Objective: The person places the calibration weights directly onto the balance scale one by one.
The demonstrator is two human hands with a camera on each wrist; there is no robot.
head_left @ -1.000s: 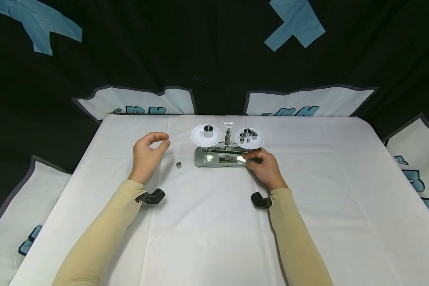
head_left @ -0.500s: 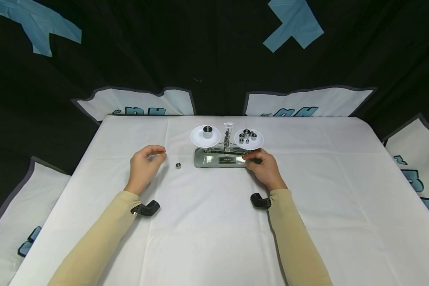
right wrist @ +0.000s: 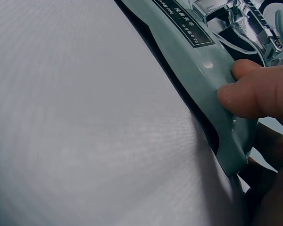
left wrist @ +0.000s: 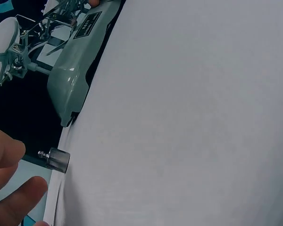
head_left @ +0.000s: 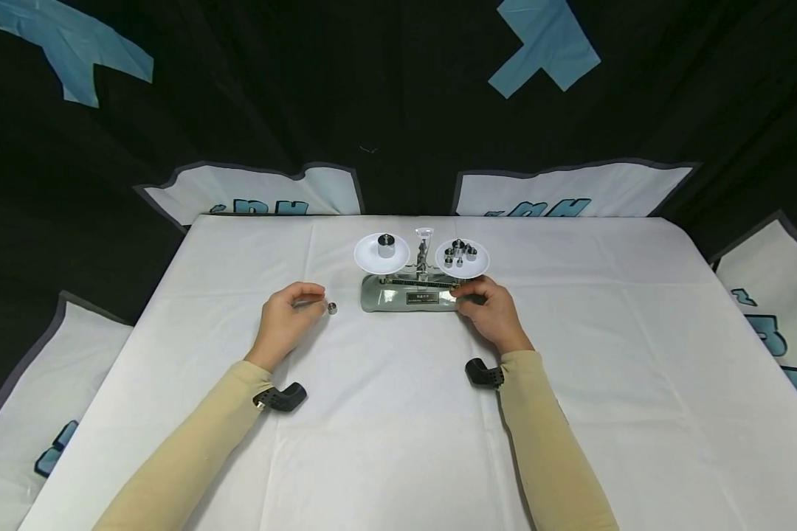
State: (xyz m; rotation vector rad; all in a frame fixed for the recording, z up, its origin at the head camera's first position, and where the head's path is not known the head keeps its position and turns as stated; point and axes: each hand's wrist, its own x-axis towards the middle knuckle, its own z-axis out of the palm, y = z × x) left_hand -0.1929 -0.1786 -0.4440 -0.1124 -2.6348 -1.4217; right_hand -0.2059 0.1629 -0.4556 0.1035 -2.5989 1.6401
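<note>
A pan balance (head_left: 390, 296) with a grey-green base stands towards the back of the table. One larger metal weight (head_left: 386, 248) sits on its left white pan (head_left: 365, 259), and several smaller weights (head_left: 458, 248) stand on the right pan (head_left: 482, 259). My right hand (head_left: 495, 316) grips the right end of the base, the thumb (right wrist: 233, 100) lying on its front. Left of the balance, a small knobbed weight (left wrist: 59, 160) stands on the cloth. Beside it is my left hand (head_left: 285, 323), thumb and forefinger apart; the left wrist view shows a gap between them and the weight.
A white cloth (head_left: 378, 428) covers the table. Behind it hangs a black curtain (head_left: 398, 103) with blue tape pieces. A black wrist camera (head_left: 281, 398) is on the left sleeve, another camera (head_left: 484, 372) on the right.
My left hand first drew back towards me and slightly left, then moved right, up to the small weight. My right hand has kept its grip on the balance base.
</note>
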